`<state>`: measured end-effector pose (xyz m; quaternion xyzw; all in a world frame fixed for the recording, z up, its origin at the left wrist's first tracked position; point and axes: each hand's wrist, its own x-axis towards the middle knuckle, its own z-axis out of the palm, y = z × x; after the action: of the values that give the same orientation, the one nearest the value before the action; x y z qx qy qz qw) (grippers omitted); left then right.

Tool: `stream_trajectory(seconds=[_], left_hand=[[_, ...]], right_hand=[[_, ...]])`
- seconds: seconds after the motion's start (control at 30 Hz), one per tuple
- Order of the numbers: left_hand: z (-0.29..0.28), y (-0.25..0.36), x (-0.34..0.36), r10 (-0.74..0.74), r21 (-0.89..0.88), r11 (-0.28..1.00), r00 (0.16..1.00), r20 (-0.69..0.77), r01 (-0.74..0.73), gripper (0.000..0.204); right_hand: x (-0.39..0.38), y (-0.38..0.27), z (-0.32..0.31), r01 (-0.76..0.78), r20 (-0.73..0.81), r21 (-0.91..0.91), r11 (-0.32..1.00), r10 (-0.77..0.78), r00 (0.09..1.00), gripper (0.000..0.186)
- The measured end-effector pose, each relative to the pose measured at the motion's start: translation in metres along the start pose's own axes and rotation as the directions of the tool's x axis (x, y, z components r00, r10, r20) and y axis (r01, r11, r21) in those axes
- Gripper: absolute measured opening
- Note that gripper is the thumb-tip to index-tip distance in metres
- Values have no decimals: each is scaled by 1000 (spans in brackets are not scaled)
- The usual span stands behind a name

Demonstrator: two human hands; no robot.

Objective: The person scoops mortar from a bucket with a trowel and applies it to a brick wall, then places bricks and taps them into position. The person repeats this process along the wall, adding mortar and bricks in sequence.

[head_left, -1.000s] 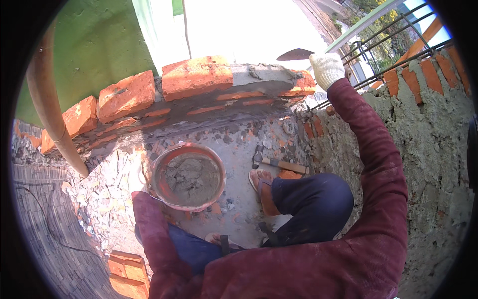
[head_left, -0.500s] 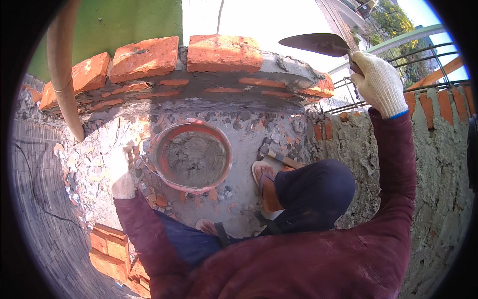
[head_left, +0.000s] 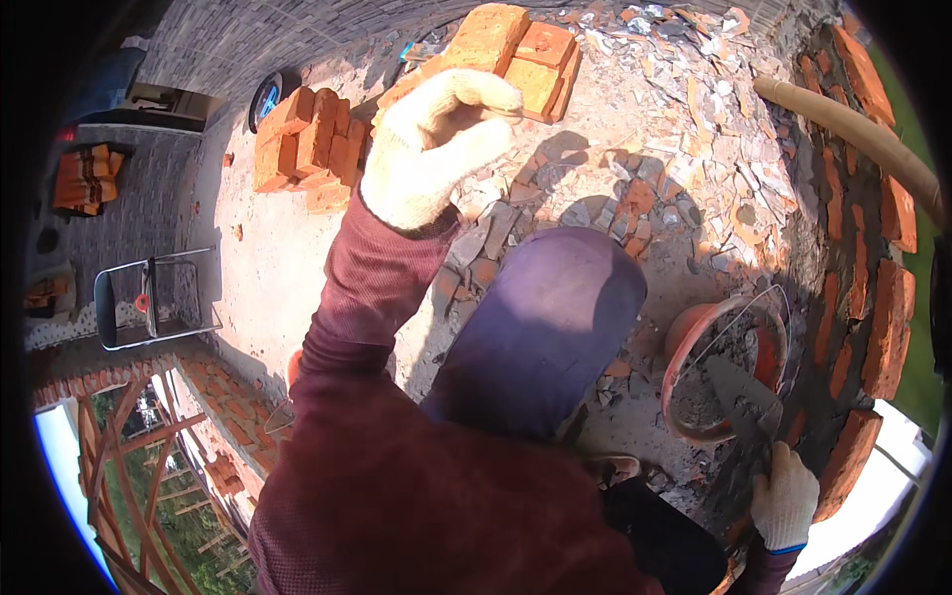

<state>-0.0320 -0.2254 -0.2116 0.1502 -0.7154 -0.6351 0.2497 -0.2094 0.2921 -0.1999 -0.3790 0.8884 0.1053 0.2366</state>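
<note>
The left grip, in a cream knitted glove, is curving like a letter C. It is staying loose, with the thumb and fingertips apart. It is showing right in front of a low pile of orange, box-shaped clay bricks, but I am not able to tell if it is touching them. Half a second ago it was hanging beside the bucket.

The right grip, in a cream knitted glove with a blue edge, is clutching a grey metal trowel with a flat, pointed blade. Before, the trowel was sticking out up high, past the brick wall; now its blade is pointing into a round, orange-red bucket with a thin wire handle. The whole view is turning too, so the bucket is now sitting at the right.

The bricks are looking bright in the sun, with rough faces and straight edges. They are lying on the floor past the dark blue trouser knee. The bucket is holding lumpy grey wet mortar, and its rim is looking smeared.

Farther out, another stack of orange bricks is standing to the left. A long, tan wooden pole is leaning near the orange and grey brick wall.
</note>
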Motion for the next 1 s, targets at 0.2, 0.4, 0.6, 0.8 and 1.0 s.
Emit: stream_trajectory(seconds=[0.2, 0.4, 0.6, 0.8, 1.0], left_hand=[[-308, -103, -33, -233, 210, 858, 719, -655, 469, 52], [-283, -195, -7, -275, 790, 372, 871, -408, 488, 142], [-214, -184, 72, -382, 914, -196, 830, -406, 356, 152], [-246, -179, 87, -536, 946, -248, 784, -314, 209, 127], [-244, -190, 85, -376, 978, -85, 903, -207, 189, 84]], right_hand=[[56, 40, 56, 32, 166, 66, 997, -43, 985, 27], [55, 43, 44, -47, -49, 181, 982, 57, 997, 45], [55, 23, 22, -16, -220, 161, 987, 52, 974, 56], [55, 16, 22, 23, -183, 261, 965, 26, 983, 49], [80, 4, 24, 103, -220, 332, 938, -29, 975, 42]])
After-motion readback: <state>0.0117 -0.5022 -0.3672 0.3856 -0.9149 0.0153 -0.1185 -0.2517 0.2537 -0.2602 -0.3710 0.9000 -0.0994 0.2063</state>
